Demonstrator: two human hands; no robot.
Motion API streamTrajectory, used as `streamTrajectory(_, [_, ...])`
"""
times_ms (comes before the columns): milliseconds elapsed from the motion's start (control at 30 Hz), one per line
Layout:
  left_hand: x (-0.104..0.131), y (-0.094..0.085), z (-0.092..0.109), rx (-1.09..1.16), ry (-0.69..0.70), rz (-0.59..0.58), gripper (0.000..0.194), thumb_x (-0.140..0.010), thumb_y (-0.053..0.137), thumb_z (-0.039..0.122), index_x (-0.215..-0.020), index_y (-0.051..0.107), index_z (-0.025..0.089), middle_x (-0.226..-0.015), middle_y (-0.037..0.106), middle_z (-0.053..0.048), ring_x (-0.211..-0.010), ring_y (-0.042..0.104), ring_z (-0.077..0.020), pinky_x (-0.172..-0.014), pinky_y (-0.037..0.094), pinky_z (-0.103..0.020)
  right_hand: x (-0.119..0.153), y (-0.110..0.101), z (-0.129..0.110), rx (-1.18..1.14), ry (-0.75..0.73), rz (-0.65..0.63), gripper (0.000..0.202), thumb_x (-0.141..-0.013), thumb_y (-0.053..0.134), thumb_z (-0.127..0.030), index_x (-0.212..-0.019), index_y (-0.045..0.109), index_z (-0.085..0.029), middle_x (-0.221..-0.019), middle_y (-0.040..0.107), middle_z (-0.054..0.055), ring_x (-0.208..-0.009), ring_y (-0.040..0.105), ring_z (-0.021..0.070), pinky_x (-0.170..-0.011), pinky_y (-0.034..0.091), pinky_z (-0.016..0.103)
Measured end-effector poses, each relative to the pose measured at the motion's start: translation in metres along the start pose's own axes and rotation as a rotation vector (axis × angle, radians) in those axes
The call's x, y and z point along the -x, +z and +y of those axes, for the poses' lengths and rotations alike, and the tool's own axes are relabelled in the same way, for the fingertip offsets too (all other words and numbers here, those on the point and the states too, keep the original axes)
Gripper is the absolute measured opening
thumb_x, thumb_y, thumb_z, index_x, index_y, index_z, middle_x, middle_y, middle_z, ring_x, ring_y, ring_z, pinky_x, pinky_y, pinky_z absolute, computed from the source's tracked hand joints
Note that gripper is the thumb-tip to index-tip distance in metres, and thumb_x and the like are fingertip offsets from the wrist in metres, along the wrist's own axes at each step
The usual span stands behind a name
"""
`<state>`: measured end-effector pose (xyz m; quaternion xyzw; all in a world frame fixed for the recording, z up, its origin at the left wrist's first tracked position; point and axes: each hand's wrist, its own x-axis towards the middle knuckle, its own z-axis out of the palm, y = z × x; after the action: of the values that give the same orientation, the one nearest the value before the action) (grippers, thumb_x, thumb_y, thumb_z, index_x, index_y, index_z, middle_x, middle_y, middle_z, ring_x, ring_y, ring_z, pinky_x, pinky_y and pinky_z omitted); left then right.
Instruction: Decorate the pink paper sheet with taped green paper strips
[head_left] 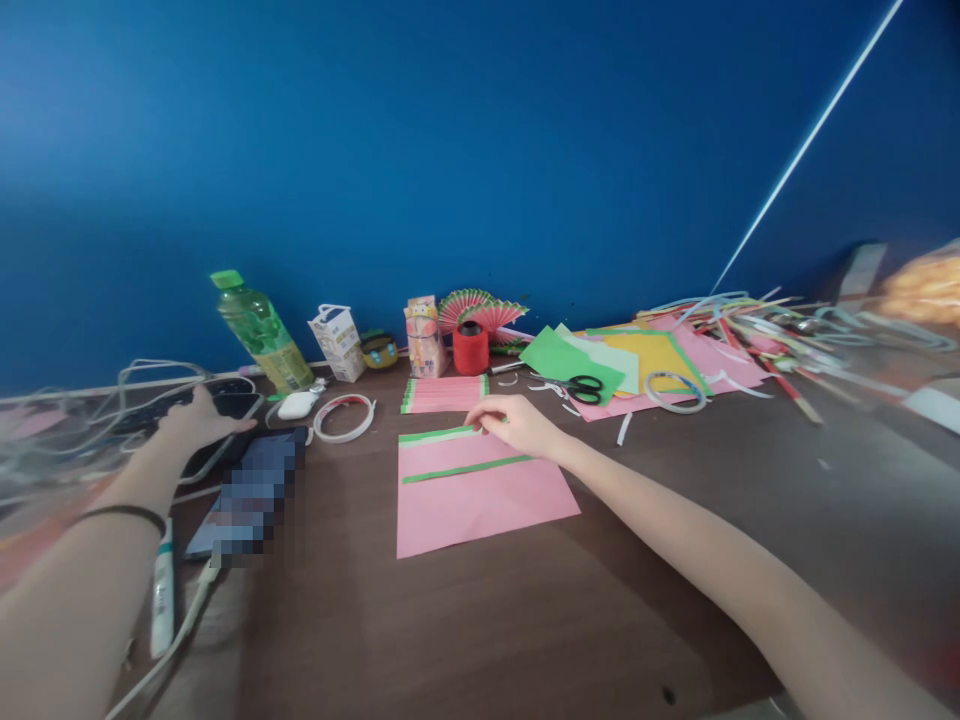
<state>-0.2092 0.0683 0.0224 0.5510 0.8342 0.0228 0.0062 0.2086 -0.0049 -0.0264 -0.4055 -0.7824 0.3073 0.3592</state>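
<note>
A pink sheet (480, 510) with a green strip along its top edge lies on the desk. A second green strip (465, 470) crosses it lower down. My right hand (514, 420) rests at the sheet's top edge, fingers bent together; what they hold, if anything, is too small to tell. Out to the left, my left hand (199, 420) has its fingers spread over a dark object (236, 405) and cables, near a phone (251, 490). Behind the sheet lies a pleated pink and green paper (445, 394).
A green bottle (262, 330), small carton (337, 343), tape roll (344, 419) and red thread spool (471, 350) stand or lie behind. Scissors (583, 388), coloured papers (656, 360) and another tape roll (676, 392) are back right. A marker (162, 590) lies left.
</note>
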Motion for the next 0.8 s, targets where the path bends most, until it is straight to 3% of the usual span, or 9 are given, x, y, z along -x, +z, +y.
streamTrajectory(67, [0.011,-0.004,0.009,-0.108,-0.094,-0.033,0.098,-0.066,0.051,0.063,-0.136,0.014,0.004,-0.134,0.030,-0.035,-0.119,0.037,-0.0457,-0.084,0.036,-0.047,0.000,-0.001,0.000,0.002,-0.003,-0.003,0.027,-0.075,0.041,-0.004,-0.080,0.065,-0.015,-0.077,0.065,0.003,-0.066,0.057,0.0104,-0.067,0.045,0.025])
streamTrajectory(100, [0.017,-0.006,0.015,-0.145,-0.058,-0.024,0.094,-0.068,0.051,0.060,-0.136,0.016,0.006,-0.134,0.030,-0.034,-0.120,0.035,-0.0448,-0.087,0.035,-0.047,-0.001,-0.001,-0.001,0.004,-0.004,-0.005,0.027,-0.075,0.041,-0.004,-0.080,0.065,-0.015,-0.076,0.065,0.003,-0.066,0.057,0.0104,-0.067,0.045,0.024])
streamTrajectory(200, [0.032,-0.007,0.035,-0.177,0.128,0.233,0.072,-0.074,0.048,0.050,-0.130,0.032,0.008,-0.135,0.032,-0.027,-0.125,0.029,-0.0394,-0.095,0.028,-0.047,-0.001,-0.001,-0.003,0.013,0.000,-0.012,0.028,-0.075,0.041,-0.004,-0.079,0.066,-0.015,-0.075,0.065,0.002,-0.065,0.057,0.0102,-0.067,0.044,0.024])
streamTrajectory(267, [0.041,-0.002,0.053,-0.070,0.280,0.280,0.060,-0.075,0.046,0.045,-0.122,0.043,0.007,-0.130,0.041,-0.024,-0.121,0.035,-0.0384,-0.094,0.030,-0.045,-0.001,0.000,-0.003,0.016,0.009,-0.013,0.028,-0.074,0.041,-0.003,-0.079,0.066,-0.015,-0.075,0.065,0.002,-0.066,0.057,0.0102,-0.067,0.044,0.024])
streamTrajectory(400, [0.060,0.020,0.091,0.082,0.603,-0.062,0.038,-0.071,0.050,0.046,-0.094,0.057,0.017,-0.098,0.064,-0.009,-0.090,0.059,-0.0238,-0.079,0.043,-0.029,0.000,0.000,-0.003,0.012,0.020,-0.020,0.027,-0.075,0.041,-0.004,-0.080,0.065,-0.014,-0.077,0.065,0.003,-0.066,0.057,0.0104,-0.066,0.044,0.023])
streamTrajectory(467, [0.068,0.032,0.103,0.087,0.706,-0.072,0.023,-0.067,0.055,0.041,-0.075,0.055,0.019,-0.094,0.064,-0.008,-0.089,0.059,-0.0238,-0.080,0.043,-0.029,0.001,0.000,-0.003,0.006,0.023,-0.023,0.027,-0.075,0.041,-0.004,-0.080,0.065,-0.014,-0.078,0.065,0.003,-0.065,0.057,0.0102,-0.065,0.044,0.024])
streamTrajectory(567, [0.074,0.042,0.112,0.139,0.697,-0.008,0.008,-0.070,0.049,0.028,-0.066,0.046,0.021,-0.094,0.063,-0.010,-0.092,0.058,-0.0249,-0.083,0.042,-0.032,0.001,-0.001,-0.003,-0.007,0.025,-0.024,0.027,-0.075,0.040,-0.004,-0.079,0.065,-0.014,-0.077,0.064,0.003,-0.064,0.057,0.0099,-0.065,0.044,0.024])
streamTrajectory(733, [0.087,0.036,0.121,0.383,0.534,0.176,0.010,-0.078,0.038,0.026,-0.086,0.042,0.020,-0.105,0.058,-0.014,-0.099,0.058,-0.0265,-0.083,0.042,-0.037,0.000,-0.001,-0.003,-0.006,0.001,0.006,0.027,-0.075,0.041,-0.004,-0.079,0.065,-0.014,-0.077,0.065,0.003,-0.067,0.058,0.0110,-0.066,0.045,0.025])
streamTrajectory(800, [0.101,0.032,0.132,0.653,0.542,0.070,0.013,-0.081,0.037,0.028,-0.091,0.036,0.021,-0.091,0.063,-0.009,-0.085,0.063,-0.0225,-0.078,0.045,-0.036,0.000,-0.001,-0.004,-0.032,-0.031,0.052,0.026,-0.076,0.041,-0.005,-0.082,0.064,-0.014,-0.080,0.065,0.004,-0.072,0.059,0.0121,-0.069,0.046,0.026])
